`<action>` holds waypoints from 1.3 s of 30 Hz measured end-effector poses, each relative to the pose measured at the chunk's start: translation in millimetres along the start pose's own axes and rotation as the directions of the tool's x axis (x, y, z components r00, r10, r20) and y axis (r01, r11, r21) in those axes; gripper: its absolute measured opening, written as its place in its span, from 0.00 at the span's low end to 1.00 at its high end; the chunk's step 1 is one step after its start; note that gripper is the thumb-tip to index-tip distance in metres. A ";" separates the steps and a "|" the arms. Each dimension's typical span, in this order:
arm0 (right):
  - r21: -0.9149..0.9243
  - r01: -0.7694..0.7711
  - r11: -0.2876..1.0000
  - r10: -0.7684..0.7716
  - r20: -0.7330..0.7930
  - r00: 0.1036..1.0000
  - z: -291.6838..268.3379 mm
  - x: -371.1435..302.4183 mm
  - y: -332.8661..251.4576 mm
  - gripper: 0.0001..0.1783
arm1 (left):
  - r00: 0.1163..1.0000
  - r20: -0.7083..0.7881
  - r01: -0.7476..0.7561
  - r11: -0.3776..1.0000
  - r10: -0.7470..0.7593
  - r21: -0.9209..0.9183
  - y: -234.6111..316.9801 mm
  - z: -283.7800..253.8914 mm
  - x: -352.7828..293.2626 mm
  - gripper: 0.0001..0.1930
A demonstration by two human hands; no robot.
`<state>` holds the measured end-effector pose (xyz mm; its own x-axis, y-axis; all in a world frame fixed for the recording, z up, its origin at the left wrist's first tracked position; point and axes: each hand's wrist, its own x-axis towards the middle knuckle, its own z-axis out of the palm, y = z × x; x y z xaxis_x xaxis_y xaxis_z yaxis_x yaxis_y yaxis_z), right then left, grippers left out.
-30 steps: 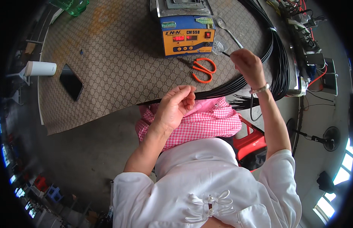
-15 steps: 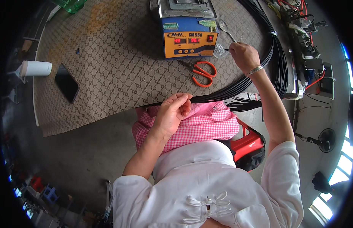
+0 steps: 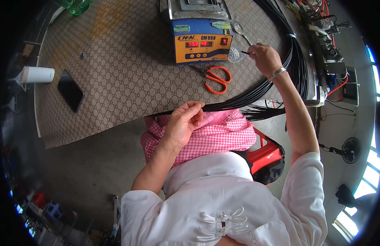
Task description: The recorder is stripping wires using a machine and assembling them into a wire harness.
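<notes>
My right hand is closed in a pinch, a short thin black cable end sticking out from its fingertips. Just left of it is a small clear dish. A metal spoon lies above, its handle reaching close to my fingers. My left hand is at the table's near edge, thumb and fingers pressed together beside a bundle of black cables. What that pinch holds, if anything, is hidden. Orange-handled scissors lie between the hands, below a blue and yellow solder pot.
A phone and a white cup are on the left of the patterned table cover. A green bottle stands at the far left. Tangled wires run along the right side. A red stool stands below the table edge.
My right hand has shifted slightly right, and more of the black cable end shows at its fingertips. My left hand has barely moved.
</notes>
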<state>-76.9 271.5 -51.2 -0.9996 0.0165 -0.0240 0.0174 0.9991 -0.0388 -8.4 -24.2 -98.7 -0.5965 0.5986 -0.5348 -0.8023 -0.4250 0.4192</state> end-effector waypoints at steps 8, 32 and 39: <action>-0.045 0.019 0.999 -0.014 0.090 0.996 1.2 7.3 -3.7 0.06 | 1.000 -0.006 0.011 1.000 -0.011 -0.009 -0.3 -1.9 -0.9 0.07; -0.021 0.341 0.940 -0.330 -0.322 0.887 -84.5 96.6 -51.4 0.05 | 1.000 -0.020 -0.012 0.999 0.011 -0.040 -2.6 -15.4 2.3 0.06; -0.113 0.300 0.947 -0.320 -0.263 0.910 -79.9 121.4 -65.0 0.05 | 1.000 -0.007 -0.001 0.999 0.001 -0.054 -2.9 -18.0 3.6 0.07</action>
<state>-201.2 211.6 28.2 -0.9218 -0.2939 0.2529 -0.2860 0.9558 0.0686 -8.5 -33.1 -115.1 -0.5972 0.5938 -0.5393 -0.8017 -0.4617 0.3795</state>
